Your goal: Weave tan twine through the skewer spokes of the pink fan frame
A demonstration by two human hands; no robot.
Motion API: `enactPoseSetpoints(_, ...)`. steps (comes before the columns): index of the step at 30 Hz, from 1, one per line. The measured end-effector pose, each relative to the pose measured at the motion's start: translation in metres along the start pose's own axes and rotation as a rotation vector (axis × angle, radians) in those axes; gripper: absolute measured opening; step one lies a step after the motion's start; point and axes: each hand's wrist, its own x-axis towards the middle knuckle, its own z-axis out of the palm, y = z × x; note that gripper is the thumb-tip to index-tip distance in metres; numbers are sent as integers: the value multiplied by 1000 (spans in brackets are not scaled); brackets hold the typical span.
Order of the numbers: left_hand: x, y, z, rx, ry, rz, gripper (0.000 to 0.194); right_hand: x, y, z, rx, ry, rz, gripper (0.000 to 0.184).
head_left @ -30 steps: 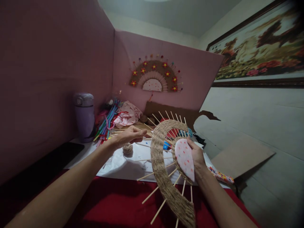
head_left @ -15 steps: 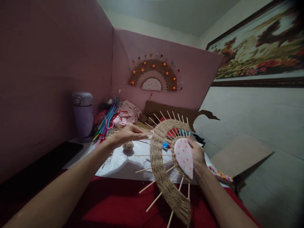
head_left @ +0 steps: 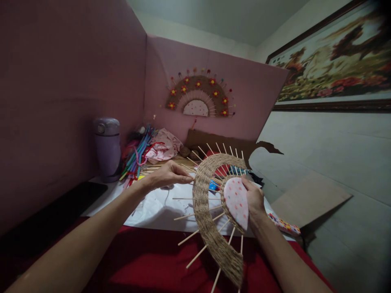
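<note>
My right hand (head_left: 254,200) grips a half-round craft fan (head_left: 205,211) by its pink dotted centre piece (head_left: 236,201), holding it upright on edge. The fan is an arch of wound twine with thin wooden sticks poking out all round. My left hand (head_left: 166,176) is at the fan's upper left rim, fingers pinched together on something thin that I cannot make out, close to the sticks. The ball of twine is hidden behind that hand.
A finished fan with red flowers (head_left: 198,97) hangs on the pink board. A purple flask (head_left: 107,148), coloured straws (head_left: 137,156), pink cloth (head_left: 163,146) and loose sticks lie at the back. White paper (head_left: 159,209) covers a red cloth (head_left: 146,260). A black phone (head_left: 88,191) lies left.
My right hand has turned the fan slightly, so its lower end swung left. My left hand has drawn in towards the rim and pinched shut, now covering the twine ball.
</note>
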Motion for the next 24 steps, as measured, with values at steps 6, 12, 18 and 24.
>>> enactPoseSetpoints(6, 2, 0, 1, 20, -11, 67, 29, -2, -2, 1, -10, 38, 75, 26)
enactPoseSetpoints(12, 1, -1, 1, 110, 9, 76, 34, 1, 0, -1, 33, 60, 76, 26)
enactPoseSetpoints(18, 1, -1, 0, 109, 46, 60, 30, 3, 0, -3, -33, 91, 47, 25)
enactPoseSetpoints(24, 1, 0, 2, 258, 144, 193, 23, 0, -3, 0, -15, 90, 51, 26)
